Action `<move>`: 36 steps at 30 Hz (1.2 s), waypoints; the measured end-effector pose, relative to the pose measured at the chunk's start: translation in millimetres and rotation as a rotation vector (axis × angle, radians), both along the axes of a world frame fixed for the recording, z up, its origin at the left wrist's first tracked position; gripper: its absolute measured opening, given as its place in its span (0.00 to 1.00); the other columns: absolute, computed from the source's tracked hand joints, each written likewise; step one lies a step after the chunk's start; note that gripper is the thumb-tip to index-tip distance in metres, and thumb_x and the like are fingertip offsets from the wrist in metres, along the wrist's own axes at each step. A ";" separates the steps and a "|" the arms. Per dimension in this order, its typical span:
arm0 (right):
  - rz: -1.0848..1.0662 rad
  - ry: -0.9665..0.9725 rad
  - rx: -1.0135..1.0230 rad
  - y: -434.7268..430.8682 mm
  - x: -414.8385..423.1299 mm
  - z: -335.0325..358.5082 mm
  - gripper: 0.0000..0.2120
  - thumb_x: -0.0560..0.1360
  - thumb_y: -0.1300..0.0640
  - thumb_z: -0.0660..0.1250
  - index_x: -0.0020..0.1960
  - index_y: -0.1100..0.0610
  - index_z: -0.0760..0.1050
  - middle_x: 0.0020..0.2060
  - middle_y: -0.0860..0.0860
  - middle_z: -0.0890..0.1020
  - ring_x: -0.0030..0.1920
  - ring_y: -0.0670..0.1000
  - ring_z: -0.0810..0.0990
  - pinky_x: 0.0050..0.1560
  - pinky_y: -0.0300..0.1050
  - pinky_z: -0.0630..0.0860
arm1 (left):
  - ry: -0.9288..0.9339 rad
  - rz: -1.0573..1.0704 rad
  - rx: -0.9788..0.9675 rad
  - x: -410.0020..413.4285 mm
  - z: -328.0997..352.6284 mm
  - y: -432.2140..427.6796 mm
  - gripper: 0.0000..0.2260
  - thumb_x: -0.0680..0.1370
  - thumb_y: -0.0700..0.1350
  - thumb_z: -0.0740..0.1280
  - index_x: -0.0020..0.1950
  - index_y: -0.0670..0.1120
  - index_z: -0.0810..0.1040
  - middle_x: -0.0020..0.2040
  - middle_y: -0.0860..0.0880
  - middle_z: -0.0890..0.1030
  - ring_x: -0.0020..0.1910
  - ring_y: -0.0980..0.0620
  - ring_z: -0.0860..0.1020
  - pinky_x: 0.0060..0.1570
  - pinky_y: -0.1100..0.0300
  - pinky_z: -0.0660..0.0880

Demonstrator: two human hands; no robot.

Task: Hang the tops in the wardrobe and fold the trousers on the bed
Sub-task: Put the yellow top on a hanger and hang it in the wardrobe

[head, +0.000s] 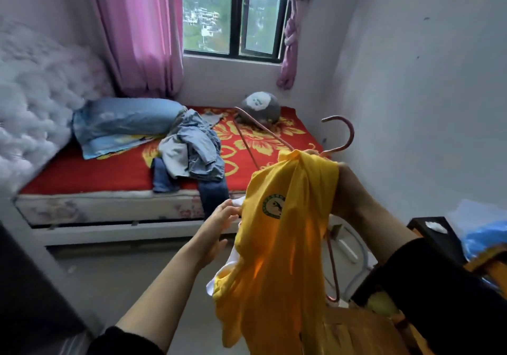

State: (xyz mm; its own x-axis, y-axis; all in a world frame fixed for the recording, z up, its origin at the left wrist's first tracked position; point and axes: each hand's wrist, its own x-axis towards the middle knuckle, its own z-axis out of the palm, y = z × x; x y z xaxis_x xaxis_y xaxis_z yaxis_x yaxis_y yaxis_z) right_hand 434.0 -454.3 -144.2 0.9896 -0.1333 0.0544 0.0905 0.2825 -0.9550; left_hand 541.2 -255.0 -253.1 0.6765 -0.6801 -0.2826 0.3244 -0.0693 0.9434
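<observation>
Bed [82, 173] serves as the holding surface here: red cover with yellow flowers. On it lie a loose heap of denim trousers [194, 148], one dark leg hanging over the near edge, a blue pillow [126, 118] towards the tufted headboard [33, 94], and a grey round plush toy [260, 107] at the far corner under the window [236, 11]. We note the yellow top [277, 245] in the air, in front of us and short of the bed, between both hands. It hangs crumpled and in long folds, with a round green badge on the chest and a white layer showing at its left edge. A pink hanger [347, 132] is partly inside it: the hook sticks up to the right, one arm juts towards the bed, and the other runs down behind the cloth. The right hand [347, 190] grips the hanger at the base of the hook, with the top's fabric bunched over the fingers. The left hand [219, 220] reaches the top's left edge, fingers on the white layer; we cannot tell if they pinch it. Pink curtains [137, 30] flank the window. A black stand [430, 231] sits low on the right. The top screens the floor and the bed's near right corner.
</observation>
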 end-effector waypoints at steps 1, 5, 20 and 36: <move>0.015 -0.001 0.007 3.3 3.9 1.5 0.07 0.67 0.60 0.65 0.38 0.53 0.82 0.35 0.53 0.81 0.35 0.51 0.80 0.38 0.47 0.81 | 0.067 -0.015 -0.022 3.2 -0.7 3.9 0.10 0.71 0.56 0.66 0.51 0.60 0.76 0.60 0.51 0.79 0.60 0.55 0.73 0.67 0.43 0.59; 0.128 0.005 -0.017 8.6 15.4 3.0 0.20 0.51 0.54 0.82 0.41 0.55 0.81 0.38 0.55 0.79 0.37 0.53 0.78 0.40 0.48 0.80 | 0.303 0.091 -0.138 15.5 -3.3 4.1 0.09 0.77 0.51 0.66 0.47 0.46 0.80 0.47 0.41 0.82 0.48 0.44 0.80 0.53 0.48 0.76; 0.052 0.442 -0.298 -25.7 28.2 -55.5 0.27 0.62 0.67 0.64 0.62 0.61 0.75 0.32 0.53 0.72 0.26 0.46 0.66 0.24 0.37 0.60 | -0.207 0.245 -0.093 40.8 73.2 -21.3 0.08 0.76 0.42 0.69 0.51 0.39 0.81 0.45 0.41 0.81 0.42 0.49 0.78 0.41 0.60 0.76; -0.147 0.331 -0.357 11.2 73.0 -48.0 0.14 0.80 0.59 0.59 0.44 0.69 0.75 0.36 0.62 0.75 0.37 0.56 0.73 0.34 0.41 0.75 | -0.235 0.321 0.246 55.4 35.3 4.3 0.08 0.77 0.40 0.64 0.55 0.45 0.80 0.55 0.45 0.82 0.50 0.49 0.80 0.46 0.58 0.78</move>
